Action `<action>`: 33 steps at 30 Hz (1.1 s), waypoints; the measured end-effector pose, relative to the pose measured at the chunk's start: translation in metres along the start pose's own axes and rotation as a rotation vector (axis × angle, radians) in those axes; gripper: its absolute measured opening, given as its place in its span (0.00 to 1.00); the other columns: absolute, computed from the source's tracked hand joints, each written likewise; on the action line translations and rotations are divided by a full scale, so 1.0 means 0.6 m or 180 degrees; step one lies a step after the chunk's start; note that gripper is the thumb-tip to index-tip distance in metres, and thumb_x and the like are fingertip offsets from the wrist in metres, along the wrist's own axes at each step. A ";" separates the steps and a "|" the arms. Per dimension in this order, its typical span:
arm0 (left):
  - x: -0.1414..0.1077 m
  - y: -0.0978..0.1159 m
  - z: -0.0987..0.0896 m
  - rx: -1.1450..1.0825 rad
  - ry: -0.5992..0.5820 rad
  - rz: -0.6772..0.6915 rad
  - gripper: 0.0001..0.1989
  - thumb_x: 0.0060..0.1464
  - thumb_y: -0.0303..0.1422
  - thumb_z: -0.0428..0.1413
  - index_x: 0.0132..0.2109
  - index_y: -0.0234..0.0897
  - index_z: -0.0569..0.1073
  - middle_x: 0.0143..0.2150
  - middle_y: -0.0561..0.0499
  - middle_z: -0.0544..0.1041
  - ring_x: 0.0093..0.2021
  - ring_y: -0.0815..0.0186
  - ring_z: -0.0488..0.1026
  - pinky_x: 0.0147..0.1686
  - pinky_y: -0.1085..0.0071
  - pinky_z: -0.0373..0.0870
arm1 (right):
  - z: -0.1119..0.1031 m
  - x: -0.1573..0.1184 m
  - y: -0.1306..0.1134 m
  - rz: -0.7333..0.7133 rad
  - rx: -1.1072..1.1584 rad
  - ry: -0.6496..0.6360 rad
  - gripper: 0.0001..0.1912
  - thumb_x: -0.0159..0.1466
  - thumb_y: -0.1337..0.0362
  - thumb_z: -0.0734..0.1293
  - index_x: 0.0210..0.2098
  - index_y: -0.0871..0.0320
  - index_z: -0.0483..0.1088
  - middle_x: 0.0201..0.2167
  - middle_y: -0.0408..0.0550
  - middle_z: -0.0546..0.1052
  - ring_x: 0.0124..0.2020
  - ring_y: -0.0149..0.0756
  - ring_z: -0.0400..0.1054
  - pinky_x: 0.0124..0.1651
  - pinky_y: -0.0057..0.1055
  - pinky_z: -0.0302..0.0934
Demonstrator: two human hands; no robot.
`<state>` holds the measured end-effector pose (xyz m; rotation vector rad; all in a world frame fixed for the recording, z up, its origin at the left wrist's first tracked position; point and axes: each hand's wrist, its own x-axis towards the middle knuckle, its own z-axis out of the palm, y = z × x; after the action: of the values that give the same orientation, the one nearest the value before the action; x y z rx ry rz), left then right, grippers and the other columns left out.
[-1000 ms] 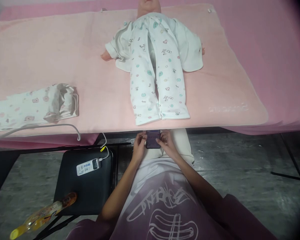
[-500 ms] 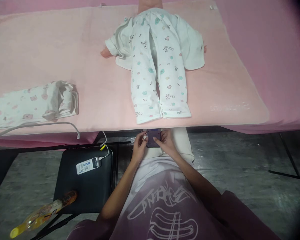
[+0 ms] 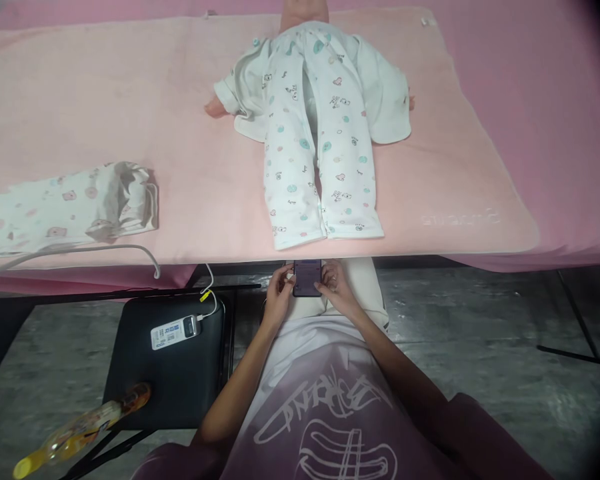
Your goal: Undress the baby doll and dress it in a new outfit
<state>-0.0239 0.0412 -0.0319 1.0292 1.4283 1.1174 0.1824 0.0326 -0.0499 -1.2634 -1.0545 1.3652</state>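
A smartphone (image 3: 308,279) with a dark purple screen lies between my two hands over my lap, just under the table's edge. My left hand (image 3: 280,288) grips its left side, thumb along the edge. Around the right side closes my right hand (image 3: 336,287), its thumb by the lower right corner of the screen. Beyond them on the table, a baby doll (image 3: 304,12) wears a white top (image 3: 384,93). Printed white baby trousers (image 3: 325,147) lie over the doll, legs pointing toward me. The doll's head is out of view.
A pink blanket (image 3: 190,147) covers the table. Folded printed cloth (image 3: 70,207) lies at its left, near a white cable (image 3: 105,247). On a black stool (image 3: 165,387) rest a white power bank (image 3: 174,333) with a cable and a drink bottle (image 3: 85,430) with a yellow cap.
My right thumb has shifted from the middle of the phone screen to its right edge. The view has moved slightly; the doll and clothes lie as before.
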 end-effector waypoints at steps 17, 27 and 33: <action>-0.001 0.005 0.001 0.0079 -0.0008 -0.0006 0.25 0.61 0.53 0.72 0.57 0.43 0.85 0.55 0.44 0.85 0.52 0.56 0.78 0.56 0.63 0.73 | 0.000 0.000 0.001 0.0000 -0.0001 0.0001 0.34 0.67 0.52 0.77 0.65 0.50 0.61 0.48 0.46 0.73 0.43 0.39 0.72 0.45 0.37 0.69; -0.001 0.001 0.005 0.0111 0.0037 -0.0033 0.25 0.58 0.50 0.74 0.56 0.43 0.84 0.58 0.43 0.84 0.51 0.56 0.76 0.56 0.62 0.71 | 0.005 0.001 0.000 -0.0002 0.0007 0.0096 0.33 0.69 0.47 0.77 0.65 0.49 0.62 0.46 0.46 0.73 0.42 0.41 0.71 0.44 0.38 0.67; -0.001 -0.003 0.008 0.0144 0.0065 0.0025 0.26 0.57 0.49 0.74 0.57 0.43 0.84 0.57 0.44 0.84 0.51 0.57 0.76 0.55 0.63 0.70 | 0.005 0.002 -0.002 -0.0041 0.0022 0.0072 0.32 0.69 0.48 0.76 0.64 0.50 0.62 0.44 0.45 0.73 0.42 0.41 0.71 0.43 0.37 0.66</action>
<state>-0.0190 0.0411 -0.0340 1.0586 1.4727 1.1086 0.1794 0.0337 -0.0487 -1.2624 -1.0398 1.3408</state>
